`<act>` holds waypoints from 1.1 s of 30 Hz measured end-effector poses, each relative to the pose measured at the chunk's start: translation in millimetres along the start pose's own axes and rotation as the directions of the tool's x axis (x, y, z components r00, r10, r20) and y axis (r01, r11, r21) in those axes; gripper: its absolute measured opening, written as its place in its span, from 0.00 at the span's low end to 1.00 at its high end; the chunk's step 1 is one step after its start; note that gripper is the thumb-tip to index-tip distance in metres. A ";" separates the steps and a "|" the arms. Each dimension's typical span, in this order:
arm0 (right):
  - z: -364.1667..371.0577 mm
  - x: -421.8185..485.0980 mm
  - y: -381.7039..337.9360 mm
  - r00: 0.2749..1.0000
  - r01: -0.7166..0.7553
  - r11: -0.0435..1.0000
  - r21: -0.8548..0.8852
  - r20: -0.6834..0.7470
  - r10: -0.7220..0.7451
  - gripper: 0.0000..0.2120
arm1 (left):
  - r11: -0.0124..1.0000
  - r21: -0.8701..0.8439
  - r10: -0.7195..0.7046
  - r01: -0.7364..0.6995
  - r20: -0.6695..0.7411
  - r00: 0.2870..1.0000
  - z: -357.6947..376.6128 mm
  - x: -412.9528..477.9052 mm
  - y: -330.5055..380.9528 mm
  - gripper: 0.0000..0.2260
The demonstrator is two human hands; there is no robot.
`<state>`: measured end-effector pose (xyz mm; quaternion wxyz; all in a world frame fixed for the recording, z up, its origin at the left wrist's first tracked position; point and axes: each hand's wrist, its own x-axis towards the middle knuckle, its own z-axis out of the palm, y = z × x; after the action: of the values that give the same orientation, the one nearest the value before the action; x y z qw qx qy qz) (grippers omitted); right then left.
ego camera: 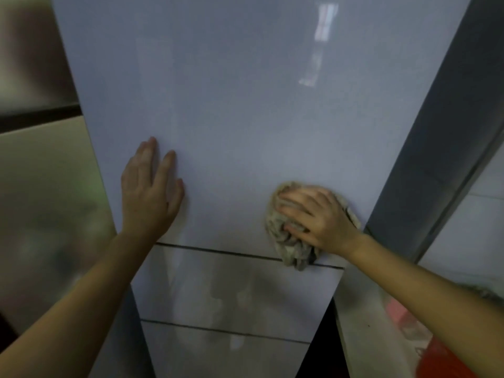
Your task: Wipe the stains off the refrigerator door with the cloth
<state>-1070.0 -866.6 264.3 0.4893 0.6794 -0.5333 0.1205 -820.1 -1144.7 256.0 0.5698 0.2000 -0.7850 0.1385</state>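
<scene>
Head view, left to right. A beige, smooth-faced cabinet front (41,186) fills the left edge, blurred, with a dark horizontal band across its upper part.

The left hand (148,192) lies flat on the pale blue-grey glossy refrigerator door (231,118), near the door's left edge. Its fingers are straight and point upward, the palm is against the panel, and it holds nothing.

The door carries a bright window reflection (319,42) at upper right. A dark horizontal seam (218,251) divides the upper panel from a lower panel.

The crumpled beige-grey cloth (289,241) sits on the lower right area of the upper panel, in contact with the surface. Its bottom end hangs across the seam.

The right hand (316,214) covers the cloth, its fingers spread and bent over the wad, gripping it against the door.

A dark grey side panel (436,132) borders the door on the right, followed by a white tiled wall (477,214). A red-orange object (447,361), too blurred to identify, sits at lower right.
</scene>
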 end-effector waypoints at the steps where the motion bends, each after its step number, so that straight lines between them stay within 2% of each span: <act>1: -6.0 19.3 6.7 0.999 -0.035 0.999 -0.010 -0.028 0.034 0.17 | 1.000 -0.004 -0.008 0.008 0.006 1.000 -1.4 2.4 -2.9 0.22; 6: -14.1 82.7 14.4 0.990 -0.091 0.995 -0.034 -0.108 0.087 0.17 | 1.000 -0.026 0.004 -0.004 0.016 1.000 -4.9 8.8 -21.8 0.23; 12: 23.7 64.8 -28.6 0.971 -0.171 0.985 -0.027 -0.171 0.164 0.19 | 0.995 -0.026 0.099 -0.099 0.004 0.995 10.5 -27.8 -46.9 0.22; 17: 63.8 34.4 -73.0 0.982 -0.139 0.990 -0.014 -0.131 0.136 0.18 | 0.991 -0.069 0.117 -0.115 0.021 0.993 24.1 -58.3 -52.8 0.24; 23: 92.5 22.4 -101.5 0.983 -0.108 0.994 -0.027 -0.152 0.103 0.17 | 0.989 -0.096 0.105 -0.110 -0.048 0.993 44.8 -70.1 -54.6 0.25; 29: 91.3 27.5 -89.5 0.990 0.137 0.990 -0.045 -0.030 -0.139 0.16 | 0.987 -0.116 0.097 -0.108 -0.093 0.991 51.3 -75.4 -57.4 0.24; 33: 68.6 77.0 -64.1 0.990 0.011 0.997 -0.076 -0.136 -0.021 0.18 | 0.990 -0.090 0.102 -0.111 -0.092 0.990 48.2 -70.3 -62.8 0.24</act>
<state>-1009.6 -970.8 249.0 0.5509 0.6550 -0.4972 0.1427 -811.9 -1210.6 173.5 0.6042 0.1241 -0.7746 0.1397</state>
